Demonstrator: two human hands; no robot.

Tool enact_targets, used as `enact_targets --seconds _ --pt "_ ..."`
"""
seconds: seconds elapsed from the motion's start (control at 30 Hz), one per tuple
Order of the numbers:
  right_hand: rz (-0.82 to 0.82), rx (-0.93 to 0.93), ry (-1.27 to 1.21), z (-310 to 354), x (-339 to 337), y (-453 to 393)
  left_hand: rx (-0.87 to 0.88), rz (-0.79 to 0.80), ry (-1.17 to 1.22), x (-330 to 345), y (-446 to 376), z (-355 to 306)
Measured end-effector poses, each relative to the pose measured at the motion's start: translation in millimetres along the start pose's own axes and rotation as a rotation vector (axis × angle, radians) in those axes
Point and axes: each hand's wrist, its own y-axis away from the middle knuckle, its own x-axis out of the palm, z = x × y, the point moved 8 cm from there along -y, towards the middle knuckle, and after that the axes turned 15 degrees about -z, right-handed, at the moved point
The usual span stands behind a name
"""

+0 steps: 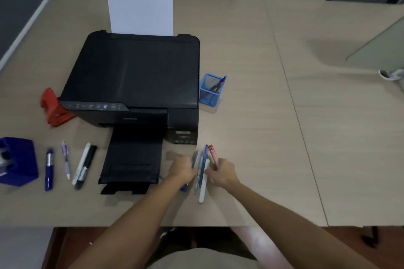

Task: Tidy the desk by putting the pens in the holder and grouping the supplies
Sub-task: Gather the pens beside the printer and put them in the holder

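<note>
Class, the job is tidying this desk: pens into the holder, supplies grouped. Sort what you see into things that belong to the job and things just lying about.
Belongs to the job:
- blue mesh holder
- pens between the left hand and right hand
- four pens lying left of the printer tray
- red hole punch
- blue tape dispenser

Just lying about:
- black printer
- white paper
- mug

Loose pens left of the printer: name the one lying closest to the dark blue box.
The dark blue pen. It lies just right of the blue box; the purple pen, white marker and black marker lie farther right.
</note>
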Motion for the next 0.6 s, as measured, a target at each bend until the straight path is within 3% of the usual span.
enact_targets --seconds 0.37,0.6 --pt "-0.201 0.094 0.150 -7.6 -10.2 0.5 0.249 0.013 0.250 -58.3 32.8 2.1" --pt "-0.390 0.149 -0.531 35.2 -113.9 -64.8 0.432 -0.206 0.559 -135.2 32.0 -89.0"
